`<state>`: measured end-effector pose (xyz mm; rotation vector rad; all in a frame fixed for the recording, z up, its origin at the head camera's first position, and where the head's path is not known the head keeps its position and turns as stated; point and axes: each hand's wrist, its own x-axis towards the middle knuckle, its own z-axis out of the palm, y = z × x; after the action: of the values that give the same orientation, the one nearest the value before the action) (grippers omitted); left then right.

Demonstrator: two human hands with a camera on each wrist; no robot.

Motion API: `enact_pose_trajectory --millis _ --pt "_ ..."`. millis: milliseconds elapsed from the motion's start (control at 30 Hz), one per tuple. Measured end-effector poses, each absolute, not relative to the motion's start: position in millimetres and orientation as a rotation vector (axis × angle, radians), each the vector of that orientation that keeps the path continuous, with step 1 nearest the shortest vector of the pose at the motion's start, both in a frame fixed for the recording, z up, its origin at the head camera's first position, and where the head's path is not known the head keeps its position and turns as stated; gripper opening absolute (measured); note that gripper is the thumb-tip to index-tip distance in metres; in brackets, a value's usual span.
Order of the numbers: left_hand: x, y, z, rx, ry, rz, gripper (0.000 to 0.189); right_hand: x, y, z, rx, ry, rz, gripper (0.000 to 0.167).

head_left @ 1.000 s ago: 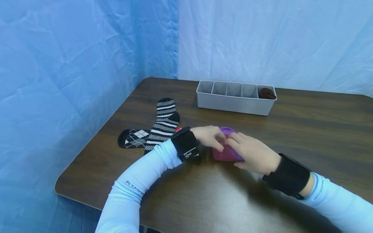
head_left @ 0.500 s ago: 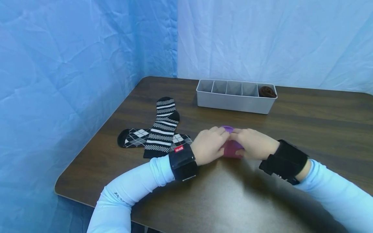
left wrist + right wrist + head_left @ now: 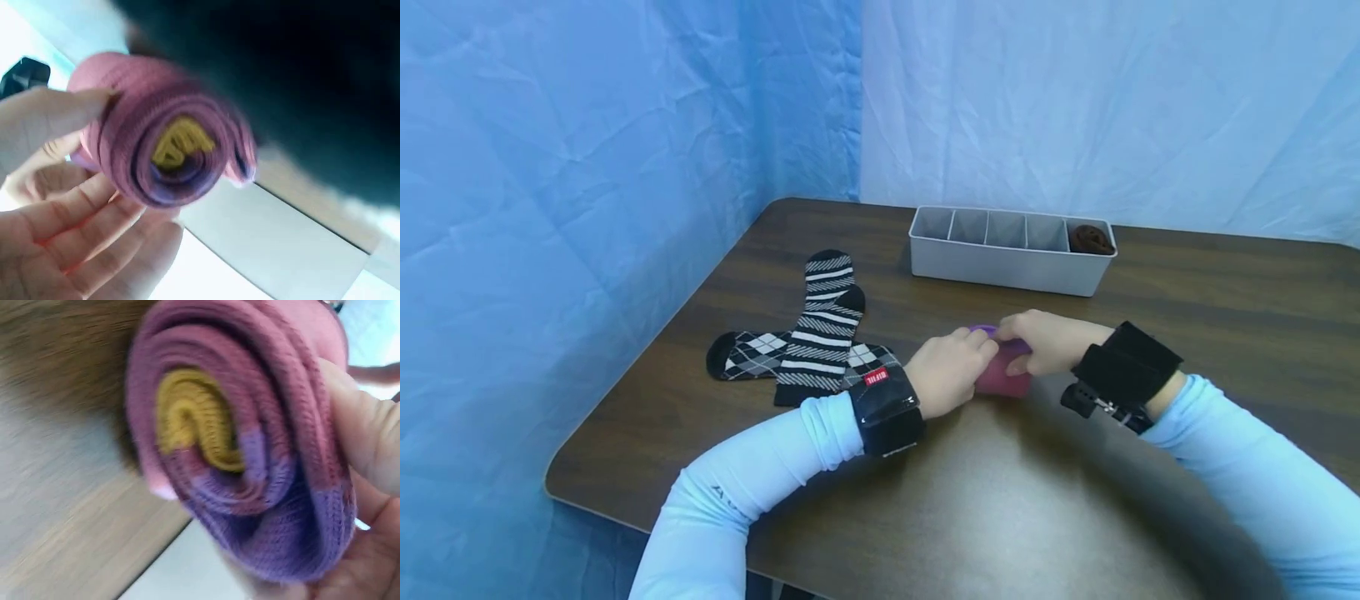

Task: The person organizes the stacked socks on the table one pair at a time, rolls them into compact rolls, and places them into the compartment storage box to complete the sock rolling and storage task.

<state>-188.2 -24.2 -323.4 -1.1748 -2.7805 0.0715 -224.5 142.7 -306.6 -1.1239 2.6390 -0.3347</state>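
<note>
A wrinkled blue sheet hangs along the left side, beside the edge of the dark wood-grain surface. On that surface lies an argyle sock in black, grey and white, its black toe pointing left. A striped sock crosses over it, toe towards the back, cuff towards the front. The argyle sock's other end reaches the black wristband (a small red label shows on it), which hides part of the sock.

Next comes the left hand, its thumb and fingers closed around a rolled pink and purple sock. The roll is between the two hands, near the front of a grey divided box; whether it touches the surface I cannot tell. Seen from the wrists, its ends show spiralled layers with yellow at the core, and a purple fold bulges loosely on one side. The right hand grips the roll's other side between thumb and fingers. Behind it, the box's rightmost compartment holds a brown roll.
</note>
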Motion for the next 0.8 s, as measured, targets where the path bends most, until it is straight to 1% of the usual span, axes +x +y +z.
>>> enact_pose_trajectory --millis 167,267,333,433,500,567,667,800 --pt "-201.8 -17.3 -316.2 -1.193 -2.906 0.065 0.041 -207.3 145.5 -307.9 -1.194 2.897 -0.371 0.029" --pt "-213.1 -14.6 -310.4 -1.201 -2.991 0.028 0.041 -195.8 143.1 -308.7 -1.232 3.052 -0.328 0.029" --pt "-222.3 -14.5 -307.2 -1.215 -3.061 -0.044 0.038 -190.7 140.9 -310.7 -1.255 3.093 -0.295 0.033" --pt "-237.6 -16.2 -304.2 -1.232 -3.173 -0.206 0.036 -187.8 138.0 -315.0 -1.249 3.101 -0.229 0.046" --pt "-248.5 -18.0 -303.7 -1.256 -3.223 -0.317 0.033 -189.4 136.0 -317.8 -1.222 3.106 -0.172 0.053" --pt "-258.0 -19.9 -303.7 -1.283 -3.255 -0.422 0.033 -193.8 134.6 -320.2 -1.186 3.112 -0.119 0.057" --pt "-266.0 -22.3 -304.0 -1.294 -3.259 -0.496 0.031 -203.8 133.2 -320.8 -1.132 3.098 -0.082 0.053" --pt "-257.0 -21.6 -302.1 -1.181 -3.167 -0.382 0.028 -219.3 133.6 -313.8 -1.06 3.02 -0.127 0.048"
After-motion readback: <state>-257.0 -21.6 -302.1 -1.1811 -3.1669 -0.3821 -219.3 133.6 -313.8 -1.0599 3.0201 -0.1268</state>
